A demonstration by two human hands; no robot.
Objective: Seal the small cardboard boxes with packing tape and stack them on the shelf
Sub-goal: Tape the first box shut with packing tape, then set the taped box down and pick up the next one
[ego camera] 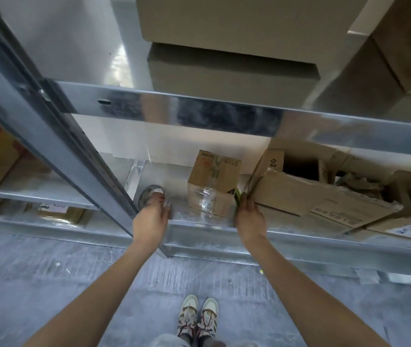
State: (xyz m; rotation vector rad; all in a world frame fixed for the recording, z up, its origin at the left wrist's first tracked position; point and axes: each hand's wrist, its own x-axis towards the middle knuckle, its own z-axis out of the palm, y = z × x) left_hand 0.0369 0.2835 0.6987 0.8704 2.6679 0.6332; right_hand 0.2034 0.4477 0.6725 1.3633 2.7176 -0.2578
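Standing on: small brown cardboard box, sealed with clear tape, is set upright on the silver metal shelf.
Left hand: grey roll of packing tape is gripped, left of the box.
Right hand: a small green object (blurred) is pinched, just right of the box.
Right of box: large open torn cardboard carton is seen.

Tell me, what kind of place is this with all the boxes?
Probably a storeroom or small warehouse. There is a metal shelf holding big cardboard boxes, a small taped box beside a tape roll, and a bare concrete floor.
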